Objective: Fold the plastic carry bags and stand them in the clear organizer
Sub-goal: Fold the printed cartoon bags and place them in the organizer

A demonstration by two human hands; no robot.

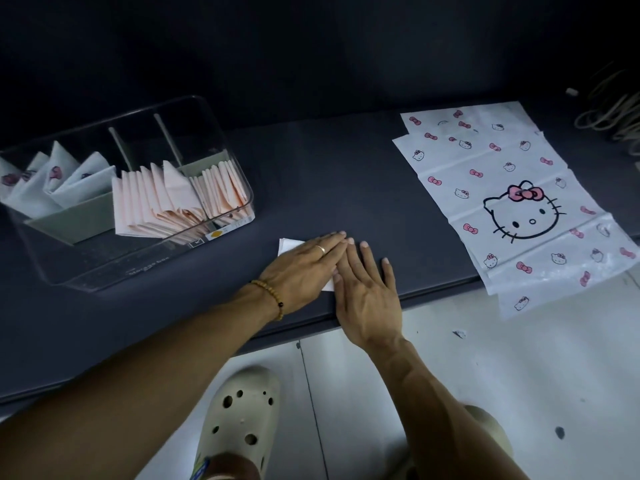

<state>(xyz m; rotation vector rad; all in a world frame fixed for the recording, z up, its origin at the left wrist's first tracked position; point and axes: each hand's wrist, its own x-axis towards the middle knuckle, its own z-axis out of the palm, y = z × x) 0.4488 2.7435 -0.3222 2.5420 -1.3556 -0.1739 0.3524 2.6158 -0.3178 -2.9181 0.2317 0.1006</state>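
Both flat, fingers straight and side by side at frame centre: left hand (304, 265) and right hand (367, 296) pressing a white folded bag (289, 244) onto the dark bench (346, 188), only its corners showing at the left hand's fingertips and between the two hands. Upper left, on the bench: clear organizer (221, 133) with folded triangles standing in its compartments, white printed ones leftmost, pink in the other two. At right, well apart: flat cat-print bags (502, 188) overhanging the bench edge.

We seem to be in a dim home or small shop corner, judging by the dark counter (346, 188), white tiled floor (467, 341), foam clog (239, 414) and coiled cords (613, 116) by the wall.
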